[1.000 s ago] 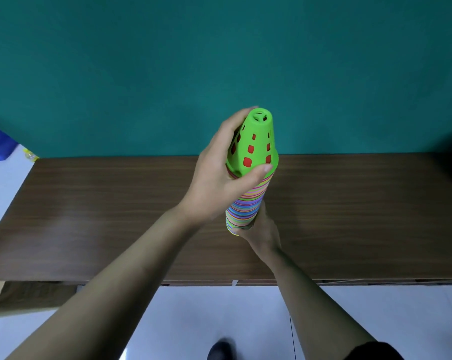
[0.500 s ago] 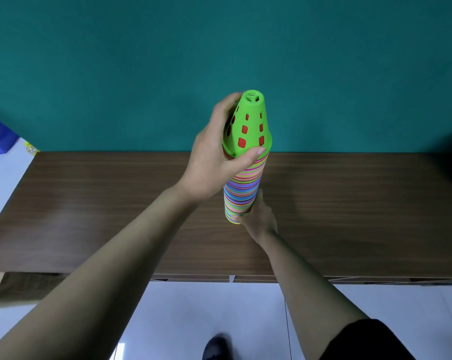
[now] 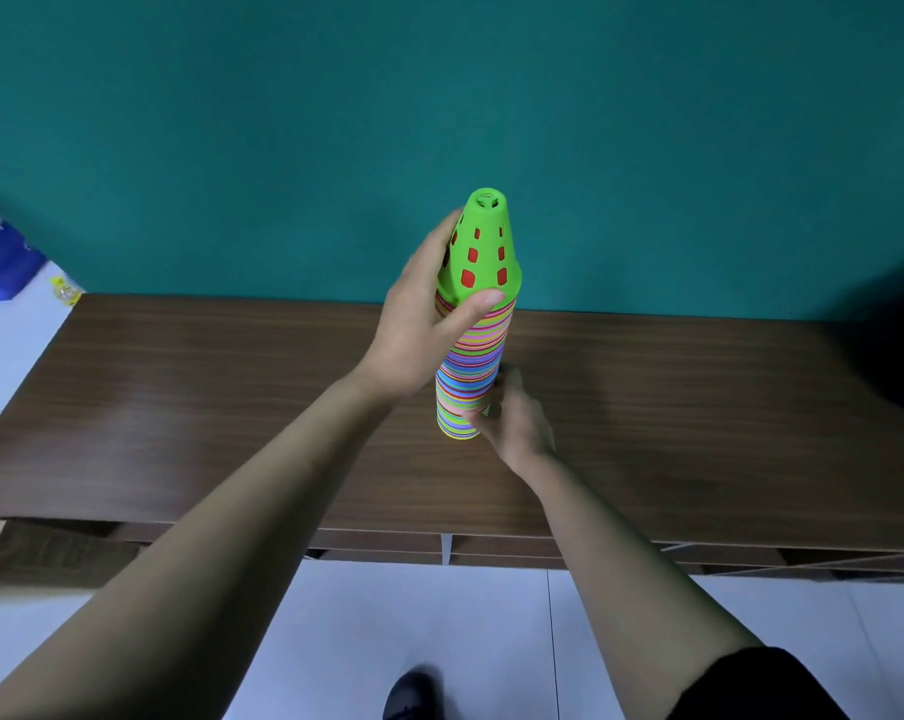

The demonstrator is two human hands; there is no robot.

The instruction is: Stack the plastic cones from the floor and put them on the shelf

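Teal wall behind a dark wood-grain shelf, white tiled floor below. Stack of plastic cones, multicoloured rims w/ a green perforated cone on top, stands upright near the shelf's centre, base at or just above the top surface; contact can't be told. Left hand wraps the upper part, thumb under the green rim. Right hand grips the base w/ fingertips. 1 dark shoe at bottom edge.
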